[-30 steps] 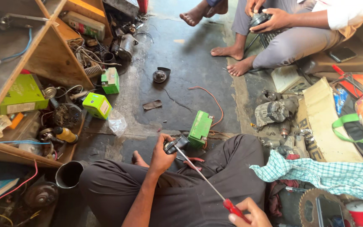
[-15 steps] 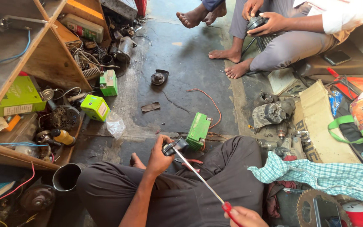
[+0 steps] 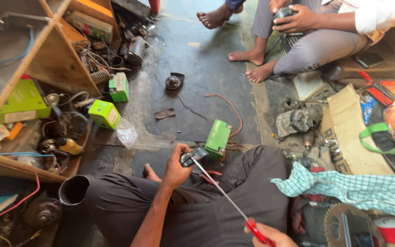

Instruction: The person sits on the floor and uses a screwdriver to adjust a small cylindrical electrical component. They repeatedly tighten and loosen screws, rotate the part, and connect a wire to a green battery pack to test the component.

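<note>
I sit cross-legged on a dark concrete floor. My left hand (image 3: 175,168) grips a small black metal part (image 3: 194,156) above my knee. My right hand (image 3: 270,235), at the bottom edge, holds a long screwdriver (image 3: 225,196) by its red handle; the thin shaft runs up-left and its tip meets the black part. A green box-shaped battery (image 3: 218,138) with a red wire lies on the floor just beyond the part.
Wooden shelves (image 3: 56,68) at left hold green boxes, wires and motor parts. A dark pipe (image 3: 73,189) lies by my left knee. Another person (image 3: 316,32) sits barefoot at top right holding a dark part. Cardboard (image 3: 348,132), a checked cloth (image 3: 357,190) and motor parts crowd the right.
The view has shifted slightly, so my hands sit lower in the frame. My right hand has slipped toward the bottom edge. The grip on the part and screwdriver is unchanged.
</note>
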